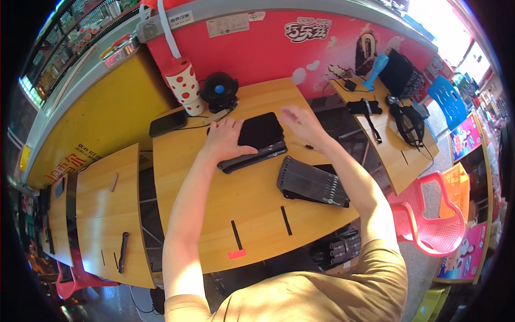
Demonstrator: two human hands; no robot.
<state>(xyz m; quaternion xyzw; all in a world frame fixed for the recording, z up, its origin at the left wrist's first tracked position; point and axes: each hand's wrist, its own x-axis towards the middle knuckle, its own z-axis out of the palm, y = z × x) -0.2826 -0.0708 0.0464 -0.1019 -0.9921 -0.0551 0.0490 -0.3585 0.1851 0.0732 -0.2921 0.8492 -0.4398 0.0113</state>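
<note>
A stack of flat black plate-like pieces (262, 131) lies near the middle of the wooden table, its top face smooth and dark. My left hand (227, 140) rests over its left end, thumb spread along the near side and fingers stretched toward the far side. Just off the stack's far right corner, my right hand (301, 121) is slightly blurred, with no object visible in it. To the right, under my right forearm, a second group of black ribbed plate-like pieces (308, 181) sits overlapped at an angle.
Behind the stack stand a black round fan (220, 90), a red-dotted white tumbler (185, 88) and a dark phone (168, 123). Black strips (236, 235) and a red tag (236, 254) mark the near tabletop. A pink chair (432, 220) and a side table (394, 161) with straps are right.
</note>
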